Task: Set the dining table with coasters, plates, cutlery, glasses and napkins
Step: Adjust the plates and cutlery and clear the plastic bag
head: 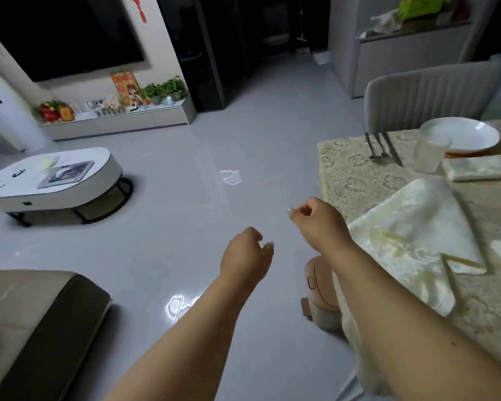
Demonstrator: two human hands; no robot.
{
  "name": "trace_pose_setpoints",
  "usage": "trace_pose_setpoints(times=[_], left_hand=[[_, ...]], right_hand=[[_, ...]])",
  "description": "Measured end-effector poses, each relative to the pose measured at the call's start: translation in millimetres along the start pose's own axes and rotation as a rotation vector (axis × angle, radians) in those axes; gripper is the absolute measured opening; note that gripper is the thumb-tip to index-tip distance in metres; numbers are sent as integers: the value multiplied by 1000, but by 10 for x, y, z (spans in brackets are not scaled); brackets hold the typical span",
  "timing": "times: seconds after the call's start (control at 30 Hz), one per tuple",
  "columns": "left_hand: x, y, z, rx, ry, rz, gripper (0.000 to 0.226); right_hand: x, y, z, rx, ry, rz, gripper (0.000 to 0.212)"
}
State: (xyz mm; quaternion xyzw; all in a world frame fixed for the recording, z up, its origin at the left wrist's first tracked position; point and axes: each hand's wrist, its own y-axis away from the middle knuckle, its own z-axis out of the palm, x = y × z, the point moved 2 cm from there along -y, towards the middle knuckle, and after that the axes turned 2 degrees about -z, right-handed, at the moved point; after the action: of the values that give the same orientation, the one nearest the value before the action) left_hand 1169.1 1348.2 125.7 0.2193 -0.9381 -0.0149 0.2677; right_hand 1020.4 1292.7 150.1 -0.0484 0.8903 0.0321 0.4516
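I see the surface [359,175] on my right, with its patterned cloth. The biggest thing on it is the near napkin [411,227], folded and hanging a bit over the edge. It is soft and light and will flop, so I would pinch it at a corner or the fold. Behind it sits a white plate [463,136] on a coaster [463,154]. The plate is hard, slick and can break, so I would take it by the rim. The glass [430,154] beside it is clear and hard to make out; I would hold it round the middle. The cutlery [383,149] is thin and stiff.

My right hand [318,224] is over the floor, just off the surface, fingers curled, maybe pinching something tiny. My left hand [246,256] hangs loose and holds nothing.
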Motion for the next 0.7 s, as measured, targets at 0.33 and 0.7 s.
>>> trace_pose_setpoints(times=[0.33,0.7], left_hand=[[193,-1792,-253,-117,-17,182,31],[616,-3880,-712,-249,-46,460,27]], right_hand=[[-183,-1389,141,171,4,184,25],[-676,-2821,449,450,-75,310,25]])
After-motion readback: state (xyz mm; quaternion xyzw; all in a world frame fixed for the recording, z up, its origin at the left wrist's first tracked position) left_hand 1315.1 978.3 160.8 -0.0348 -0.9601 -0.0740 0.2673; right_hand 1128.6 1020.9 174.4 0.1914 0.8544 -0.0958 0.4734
